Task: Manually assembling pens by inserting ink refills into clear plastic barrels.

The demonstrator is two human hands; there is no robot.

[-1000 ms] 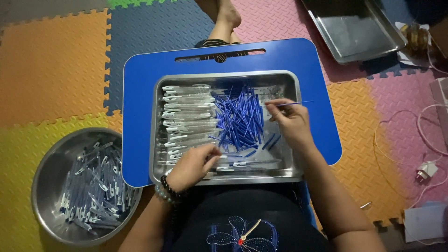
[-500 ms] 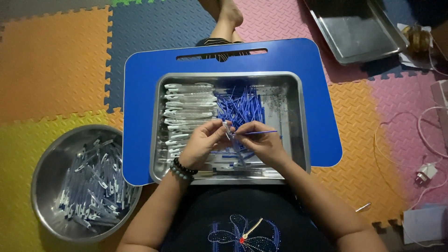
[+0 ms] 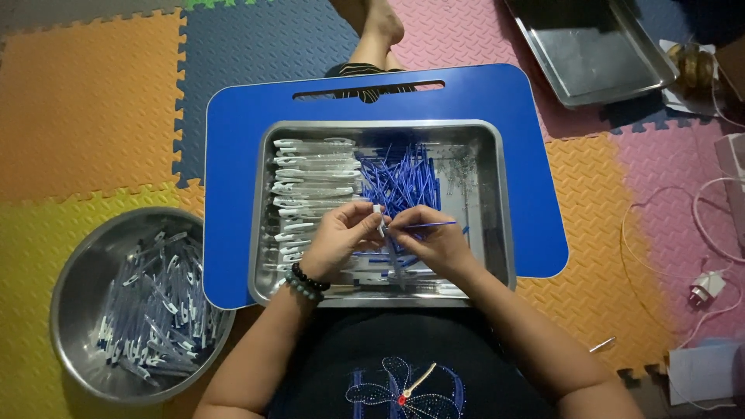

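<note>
One view only — a head-worn camera looking almost straight down, fairly near, onto a blue lap table [image 3: 240,155] and the steel tray [image 3: 497,202] on it. Foam floor mats [image 3: 85,101] fill the edges; the far corners look dim, perhaps shadowed.

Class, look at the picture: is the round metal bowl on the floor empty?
No: the round metal bowl on the floor mat holds a heap of clear and blue pens.
</note>
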